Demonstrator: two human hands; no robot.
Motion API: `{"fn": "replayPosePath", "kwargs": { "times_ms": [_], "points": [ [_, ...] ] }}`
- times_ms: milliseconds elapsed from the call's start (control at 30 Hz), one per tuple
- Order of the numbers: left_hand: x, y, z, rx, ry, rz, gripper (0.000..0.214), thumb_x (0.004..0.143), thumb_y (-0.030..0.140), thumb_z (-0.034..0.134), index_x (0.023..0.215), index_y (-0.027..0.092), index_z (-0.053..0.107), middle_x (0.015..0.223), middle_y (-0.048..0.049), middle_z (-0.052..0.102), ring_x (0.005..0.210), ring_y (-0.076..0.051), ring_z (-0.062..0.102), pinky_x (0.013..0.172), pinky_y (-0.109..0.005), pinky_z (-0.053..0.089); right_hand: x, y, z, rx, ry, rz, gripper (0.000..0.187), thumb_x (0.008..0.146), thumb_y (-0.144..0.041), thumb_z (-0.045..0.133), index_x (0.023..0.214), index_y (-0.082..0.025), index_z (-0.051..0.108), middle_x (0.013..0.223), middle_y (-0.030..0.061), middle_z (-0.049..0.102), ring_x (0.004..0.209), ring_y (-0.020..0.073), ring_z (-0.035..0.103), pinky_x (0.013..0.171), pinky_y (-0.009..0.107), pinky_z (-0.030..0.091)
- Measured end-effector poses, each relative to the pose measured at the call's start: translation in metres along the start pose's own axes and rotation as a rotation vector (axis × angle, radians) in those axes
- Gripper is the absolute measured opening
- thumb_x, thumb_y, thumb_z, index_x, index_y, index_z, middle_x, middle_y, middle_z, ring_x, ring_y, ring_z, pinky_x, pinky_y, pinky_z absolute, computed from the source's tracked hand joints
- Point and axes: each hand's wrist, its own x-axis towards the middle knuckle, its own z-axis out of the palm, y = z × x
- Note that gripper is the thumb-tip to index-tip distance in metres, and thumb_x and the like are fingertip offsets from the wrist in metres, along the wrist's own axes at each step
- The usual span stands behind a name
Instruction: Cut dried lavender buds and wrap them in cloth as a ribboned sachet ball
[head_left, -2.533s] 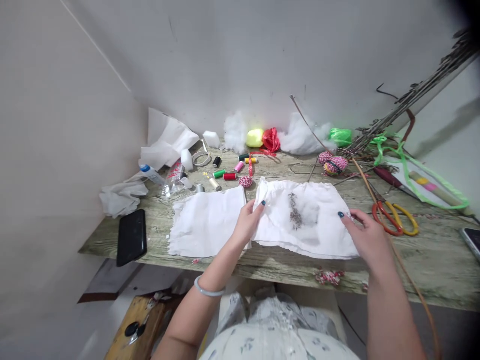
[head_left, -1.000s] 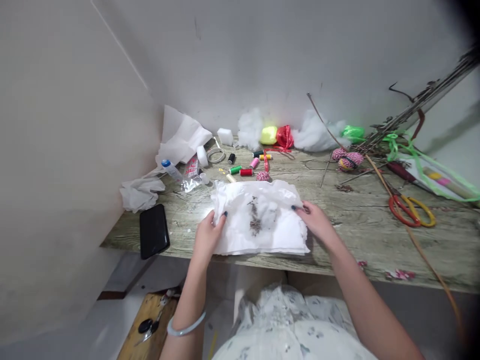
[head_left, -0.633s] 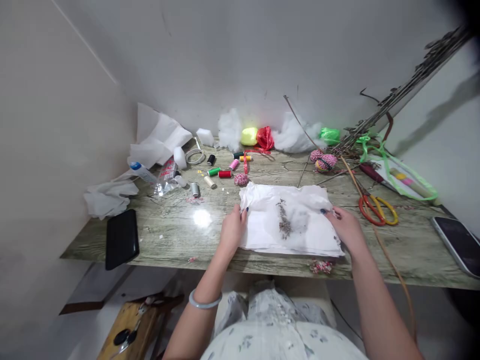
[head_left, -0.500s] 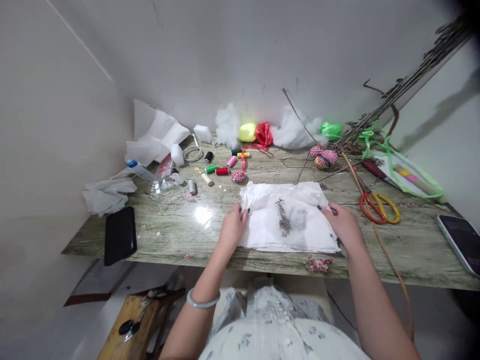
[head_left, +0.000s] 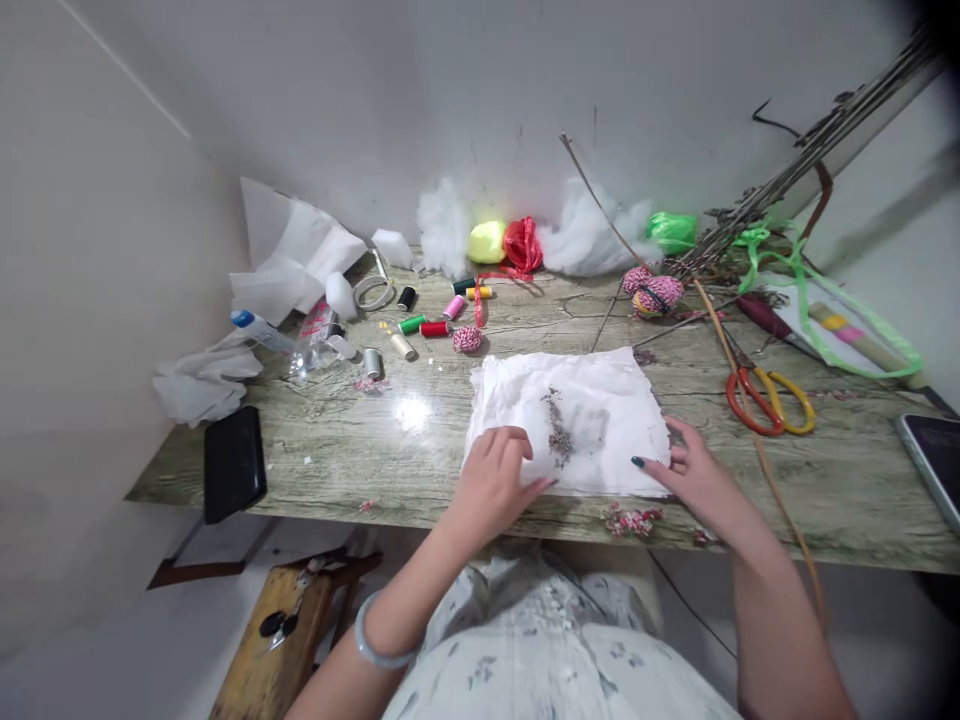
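Note:
A stack of thin white sheets [head_left: 502,385] with ragged edges lies on the tabletop before me; paper or cloth, I cannot tell. On it rests a line of dark dried crumbs [head_left: 559,435] beside a thin tuft of white fluff [head_left: 591,432]. My left hand [head_left: 491,480] hovers over or touches the front left part of the sheets, thumb stretched right, fingers bent and apart from it. At the right edge, my right hand [head_left: 694,475] has its thumb on top and its fingers curled at the rim, partly hidden.
Thread spools [head_left: 435,328], a red-white string ball [head_left: 467,340] and stuffing [head_left: 592,235] lie behind. Scissors [head_left: 769,400] and a brown strip [head_left: 772,480] are right; dry stems [head_left: 810,160] lean there. Phones [head_left: 234,465] lie near both ends. Pink-white scraps [head_left: 632,520] lie in front.
My left hand has left the sheets' left edge and moved right and inward over their front part. My right hand stays at the right edge, slightly lower. The view has shifted slightly.

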Motion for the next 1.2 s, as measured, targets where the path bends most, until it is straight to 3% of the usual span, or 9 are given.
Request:
{"fn": "replayPosePath", "kwargs": {
  "times_ms": [133, 433, 567, 633, 733, 867, 967, 1067, 1200],
  "points": [
    [0.011, 0.011, 0.021, 0.03, -0.098, 0.047, 0.041, 0.077, 0.044, 0.068, 0.096, 0.016, 0.044, 0.1, -0.0117, 0.052, 0.094, -0.027, 0.05, 0.075, -0.039, 0.046, -0.009, 0.003, 0.006, -0.136, 0.022, -0.013, 0.069, 0.071, -0.041, 0.065, 0.132, -0.023, 0.038, 0.101, 0.0105, 0.069, 0.082, 0.0253, 0.067, 0.068, 0.036, 0.052],
    [0.037, 0.028, 0.042, 0.18, -0.179, 0.002, 0.028, 0.079, 0.036, 0.068, 0.089, 0.019, 0.048, 0.094, -0.0067, 0.054, 0.088, -0.024, 0.049, 0.072, -0.038, 0.042, -0.012, -0.007, 0.005, -0.393, -0.02, -0.075, 0.042, 0.076, -0.039, 0.06, 0.115, -0.023, 0.051, 0.102, 0.0075, 0.068, 0.086, 0.0246, 0.063, 0.074, 0.036, 0.048],
    [0.029, 0.026, 0.037, 0.087, -0.137, 0.007, 0.033, 0.081, 0.043, 0.064, 0.096, 0.018, 0.049, 0.097, -0.0085, 0.055, 0.09, -0.025, 0.051, 0.073, -0.038, 0.043, -0.023, -0.02, 0.008, -0.43, 0.339, -0.258, 0.066, 0.071, -0.042, 0.07, 0.128, -0.02, 0.045, 0.108, 0.0126, 0.058, 0.088, 0.025, 0.059, 0.075, 0.038, 0.048],
    [0.02, 0.023, 0.032, 0.005, -0.09, 0.032, 0.029, 0.086, 0.041, 0.058, 0.101, 0.017, 0.049, 0.099, -0.0099, 0.056, 0.092, -0.024, 0.052, 0.074, -0.038, 0.044, -0.031, -0.027, 0.013, -0.498, 0.481, -0.454, 0.056, 0.074, -0.044, 0.069, 0.122, -0.02, 0.051, 0.106, 0.0121, 0.055, 0.093, 0.0258, 0.056, 0.083, 0.04, 0.046],
    [0.007, 0.021, 0.026, -0.086, -0.037, 0.042, 0.016, 0.091, 0.026, 0.048, 0.104, 0.017, 0.048, 0.099, -0.0104, 0.057, 0.092, -0.022, 0.054, 0.076, -0.036, 0.047, -0.041, -0.037, 0.028, -0.592, 0.318, -0.693, 0.033, 0.082, -0.039, 0.062, 0.112, -0.025, 0.059, 0.103, 0.0096, 0.053, 0.098, 0.0246, 0.054, 0.087, 0.038, 0.045],
    [0.005, 0.023, 0.024, -0.079, -0.062, 0.093, 0.018, 0.091, 0.018, 0.043, 0.107, 0.016, 0.051, 0.099, -0.009, 0.06, 0.093, -0.02, 0.056, 0.078, -0.034, 0.048, -0.043, -0.04, 0.052, -0.688, 0.185, -0.778, 0.024, 0.089, -0.027, 0.053, 0.112, -0.026, 0.061, 0.102, 0.0072, 0.058, 0.096, 0.0223, 0.055, 0.086, 0.036, 0.045],
    [0.022, 0.022, 0.019, 0.014, -0.153, 0.166, 0.026, 0.091, 0.021, 0.049, 0.116, 0.02, 0.054, 0.119, -0.0095, 0.058, 0.107, -0.024, 0.053, 0.087, -0.039, 0.047, -0.04, -0.034, 0.06, -0.692, 0.181, -0.765, 0.02, 0.09, -0.018, 0.047, 0.101, -0.024, 0.063, 0.096, 0.0052, 0.062, 0.092, 0.0204, 0.057, 0.083, 0.033, 0.045],
    [0.051, 0.014, 0.014, 0.05, -0.284, 0.305, 0.042, 0.085, 0.027, 0.061, 0.127, 0.028, 0.052, 0.145, -0.0064, 0.04, 0.133, -0.03, 0.035, 0.1, -0.046, 0.04, -0.038, -0.026, 0.064, -0.701, 0.231, -0.757, 0.018, 0.089, -0.018, 0.048, 0.099, -0.023, 0.062, 0.101, 0.0067, 0.061, 0.094, 0.0205, 0.058, 0.081, 0.032, 0.046],
    [0.085, 0.0, 0.017, 0.052, -0.414, 0.434, 0.049, 0.075, 0.03, 0.073, 0.122, 0.035, 0.058, 0.152, -0.0048, 0.029, 0.143, -0.034, 0.016, 0.11, -0.054, 0.027, -0.038, -0.023, 0.069, -0.741, 0.283, -0.745, 0.022, 0.088, -0.022, 0.052, 0.108, -0.023, 0.061, 0.102, 0.0071, 0.061, 0.092, 0.0209, 0.058, 0.078, 0.032, 0.046]
  ]
}}
